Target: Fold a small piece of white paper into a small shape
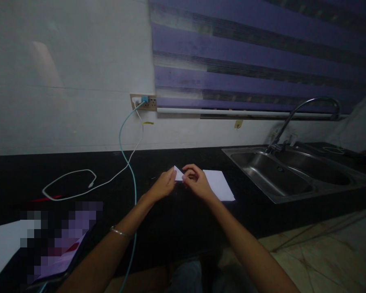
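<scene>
A small white piece of folded paper [178, 174], pointed at the top, is held just above the dark countertop [171, 228]. My left hand [165, 182] grips its left side, the thumb lying against the paper. At its right corner, my right hand [197, 181] pinches the edge between thumb and curled fingers. Right behind that hand lies a stack of white paper sheets [220, 185], partly covered by the hand and wrist. The underside of the folded paper is hidden.
On the right is a double steel sink [271, 175] with a curved faucet [293, 114]. A white cable [70, 171] and a teal cable [133, 175] run from the wall socket [144, 101] across the counter. At lower left lie a screen-like device [64, 252] and white paper [3, 244].
</scene>
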A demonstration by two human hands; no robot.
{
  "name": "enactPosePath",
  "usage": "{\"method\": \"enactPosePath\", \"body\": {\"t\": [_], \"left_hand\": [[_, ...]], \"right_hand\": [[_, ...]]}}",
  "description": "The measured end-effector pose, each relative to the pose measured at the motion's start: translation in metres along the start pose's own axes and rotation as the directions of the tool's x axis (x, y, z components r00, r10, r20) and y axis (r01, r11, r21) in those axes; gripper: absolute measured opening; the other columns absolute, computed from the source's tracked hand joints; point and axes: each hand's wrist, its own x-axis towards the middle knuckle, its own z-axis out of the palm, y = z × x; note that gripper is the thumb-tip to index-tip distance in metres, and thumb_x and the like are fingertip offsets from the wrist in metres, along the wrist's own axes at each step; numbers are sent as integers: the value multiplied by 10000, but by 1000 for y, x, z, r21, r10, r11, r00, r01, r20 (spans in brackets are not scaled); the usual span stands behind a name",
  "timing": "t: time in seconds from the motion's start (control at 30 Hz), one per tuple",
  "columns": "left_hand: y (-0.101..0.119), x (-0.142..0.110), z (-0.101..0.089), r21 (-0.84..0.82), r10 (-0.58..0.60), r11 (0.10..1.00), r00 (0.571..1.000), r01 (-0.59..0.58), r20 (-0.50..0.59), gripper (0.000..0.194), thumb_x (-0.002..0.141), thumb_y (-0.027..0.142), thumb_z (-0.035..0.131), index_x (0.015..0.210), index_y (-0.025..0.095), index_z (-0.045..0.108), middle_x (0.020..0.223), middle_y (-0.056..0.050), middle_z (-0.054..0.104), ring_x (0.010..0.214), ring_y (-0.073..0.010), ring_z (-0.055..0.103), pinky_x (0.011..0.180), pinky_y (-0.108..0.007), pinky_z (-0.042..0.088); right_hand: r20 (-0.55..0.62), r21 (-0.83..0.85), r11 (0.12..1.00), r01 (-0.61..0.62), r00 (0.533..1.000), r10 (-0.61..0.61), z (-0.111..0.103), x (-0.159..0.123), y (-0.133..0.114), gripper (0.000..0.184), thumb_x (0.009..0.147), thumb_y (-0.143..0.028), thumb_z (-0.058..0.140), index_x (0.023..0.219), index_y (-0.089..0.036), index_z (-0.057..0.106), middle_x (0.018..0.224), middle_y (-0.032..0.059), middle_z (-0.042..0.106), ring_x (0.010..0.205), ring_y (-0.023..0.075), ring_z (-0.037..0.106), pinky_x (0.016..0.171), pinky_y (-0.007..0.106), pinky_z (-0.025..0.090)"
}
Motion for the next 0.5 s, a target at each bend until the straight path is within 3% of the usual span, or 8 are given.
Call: {"method": "enactPosePath", "body": {"t": [0.27,0.5], "left_hand": [[-5,0,-1,43,22,999,999,-24,44,327,973,392,285,840,178,494,653,13,553,547,-124,499,545,-250,356],[-1,-2,-5,39,73,996,989,-78,130,319,969,387,282,858,179,497,730,-10,577,618,-141,521,603,-263,397]], "right_hand": [[28,47,999,11,1000,-13,0,-2,-1,185,817,-328,633,904,-206,524,713,-17,558,600,116,543,556,234,436],[104,159,985,-61,994,45,-3,0,3,228,834,-353,620,995,-208,545,674,-35,565,536,111,551,534,234,445]]}}
